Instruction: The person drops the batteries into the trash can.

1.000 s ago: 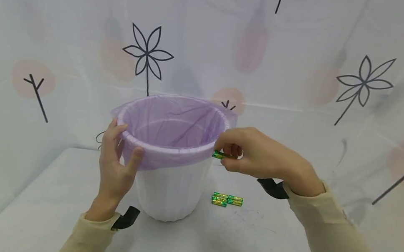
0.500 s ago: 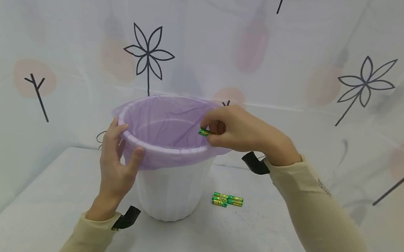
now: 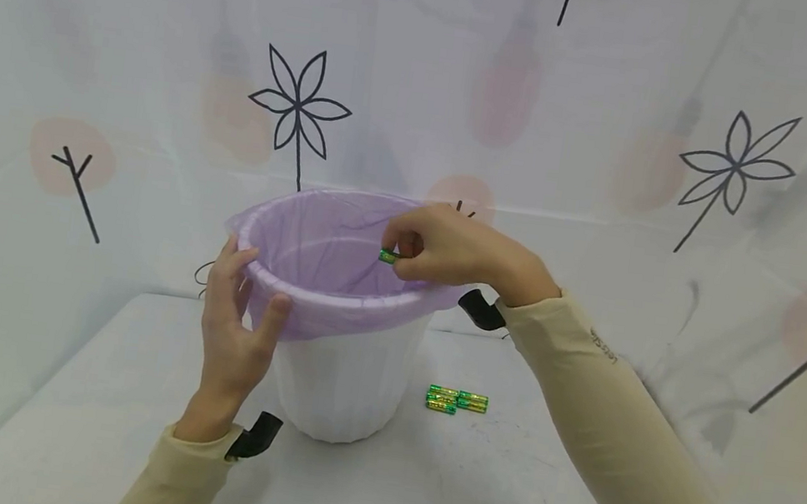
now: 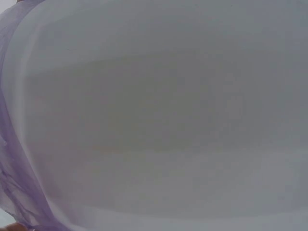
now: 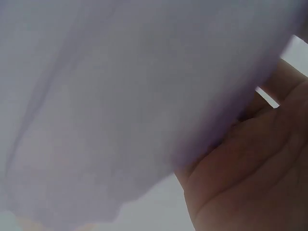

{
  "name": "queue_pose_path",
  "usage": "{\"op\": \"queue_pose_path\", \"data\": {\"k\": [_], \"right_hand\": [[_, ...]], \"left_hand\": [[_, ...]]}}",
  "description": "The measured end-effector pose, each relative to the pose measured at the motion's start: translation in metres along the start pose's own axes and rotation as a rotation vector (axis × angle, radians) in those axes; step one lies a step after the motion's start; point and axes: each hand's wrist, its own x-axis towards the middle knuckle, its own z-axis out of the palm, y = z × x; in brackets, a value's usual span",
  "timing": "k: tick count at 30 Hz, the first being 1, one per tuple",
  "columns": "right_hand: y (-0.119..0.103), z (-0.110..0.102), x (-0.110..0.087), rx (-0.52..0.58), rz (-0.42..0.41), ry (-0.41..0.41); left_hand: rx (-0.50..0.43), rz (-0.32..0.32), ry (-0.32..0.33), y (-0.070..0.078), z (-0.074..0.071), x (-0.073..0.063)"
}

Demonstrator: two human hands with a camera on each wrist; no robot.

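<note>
A white ribbed trash can (image 3: 337, 387) stands upright on the table, its rim covered by a thin purple bag (image 3: 312, 321). At the left of the rim, my left hand (image 3: 234, 340) holds the can, with a fingertip over the edge and the thumb on the bag outside. My right hand (image 3: 449, 249) pinches a small green battery (image 3: 388, 257) over the can's mouth, near the right side of the rim. In the left wrist view the can's wall (image 4: 154, 106) fills the picture. The right wrist view shows my palm (image 5: 260, 168) beside the bag, with the battery hidden.
Several green and yellow batteries (image 3: 457, 401) lie side by side on the white table (image 3: 420, 489), right of the can. A white cloth (image 3: 584, 72) printed with flowers hangs behind the table.
My right hand has moved up and left with the battery, from outside the right rim to over the can's mouth. My left hand stays at the rim.
</note>
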Motion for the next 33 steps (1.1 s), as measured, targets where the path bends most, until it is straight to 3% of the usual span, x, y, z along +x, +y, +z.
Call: {"op": "queue_pose_path", "data": {"k": [14,26,33], "right_hand": [[0.002,0.010,0.023,-0.061,0.064,-0.061],[0.008,0.026,0.033,-0.018,0.078,-0.119],[0.009,0.028,0.035,-0.007,0.088,-0.128]], "left_hand": [[0.000,-0.003,-0.005,-0.001,0.001,0.000],[-0.004,-0.026,-0.007,-0.003,0.000,-0.002],[-0.001,-0.006,-0.003,-0.003,0.000,-0.001]]}}
